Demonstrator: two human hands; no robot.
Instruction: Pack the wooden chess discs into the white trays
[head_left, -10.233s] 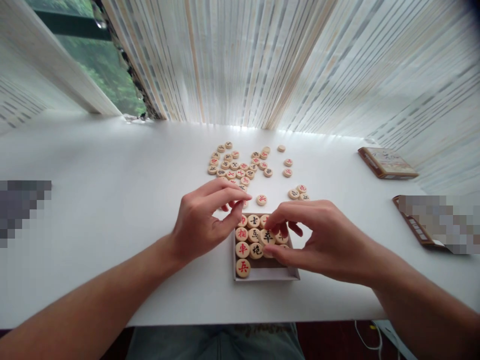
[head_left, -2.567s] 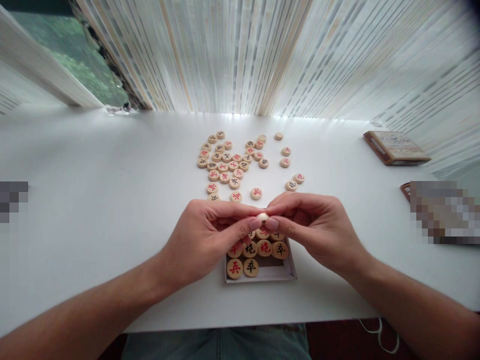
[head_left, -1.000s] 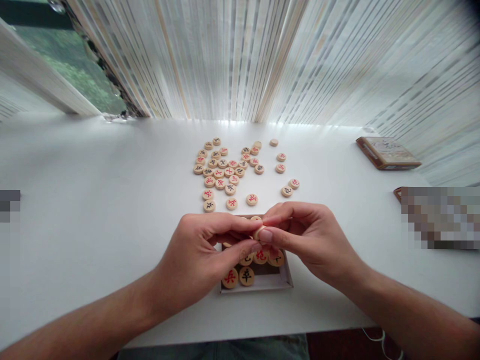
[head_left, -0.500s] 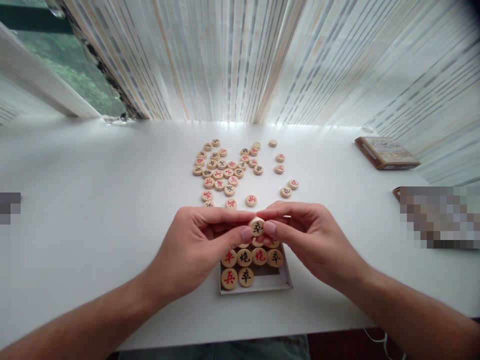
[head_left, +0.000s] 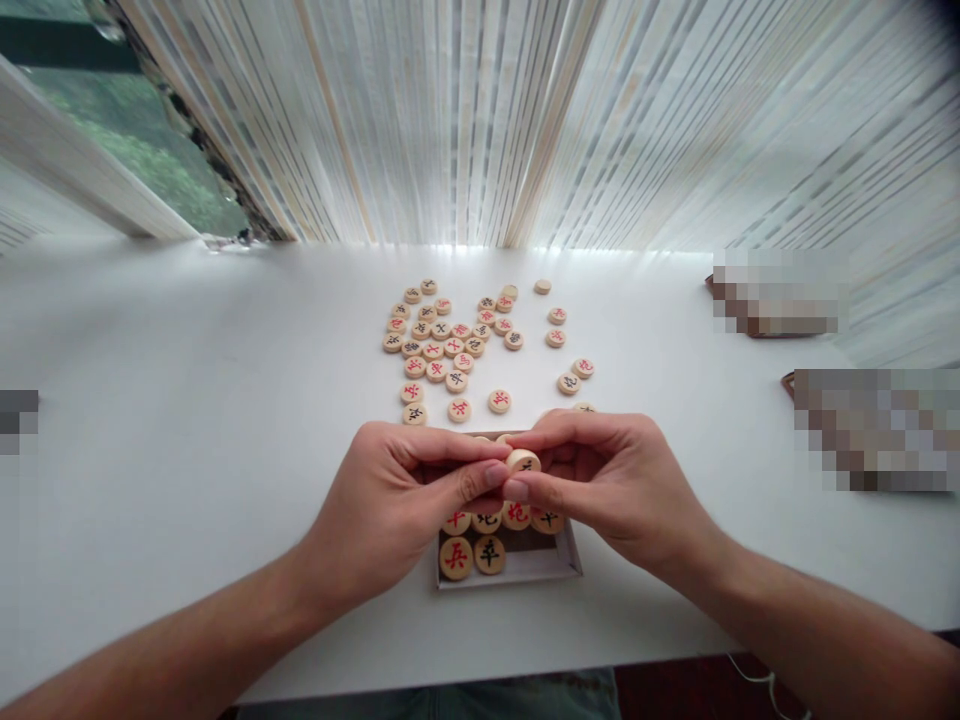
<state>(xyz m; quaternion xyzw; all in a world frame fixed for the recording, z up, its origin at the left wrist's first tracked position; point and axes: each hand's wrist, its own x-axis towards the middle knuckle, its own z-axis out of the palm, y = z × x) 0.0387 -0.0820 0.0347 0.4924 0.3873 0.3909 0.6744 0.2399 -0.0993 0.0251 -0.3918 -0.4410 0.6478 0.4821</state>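
Note:
Over the shallow box (head_left: pixel 517 580), my left hand (head_left: pixel 409 500) and my right hand (head_left: pixel 611 480) meet. Between their fingertips is a round wooden Chinese chess piece (head_left: pixel 524 460) with a black character, tilted and partly covered by my right fingers. Both hands are closed in a pinch on it, the left at its left edge. Inside the box lie rows of chess pieces, among them a red piece (head_left: pixel 456 558) and a black piece (head_left: pixel 490 555) in the front row. My hands hide the back rows. Right of these two, the dark box bottom shows.
Loose chess pieces (head_left: pixel 453 347) are scattered on the white table (head_left: pixel 187 400) beyond my hands. Two flat brown boxes, partly blurred out, lie at the right, the nearer box (head_left: pixel 870 430) and the farther box (head_left: pixel 780 295). A striped curtain (head_left: pixel 465 130) hangs behind.
The held piece has tipped so its character is less visible, and it has shifted slightly right and down. My right thumb has slid lower, below the piece.

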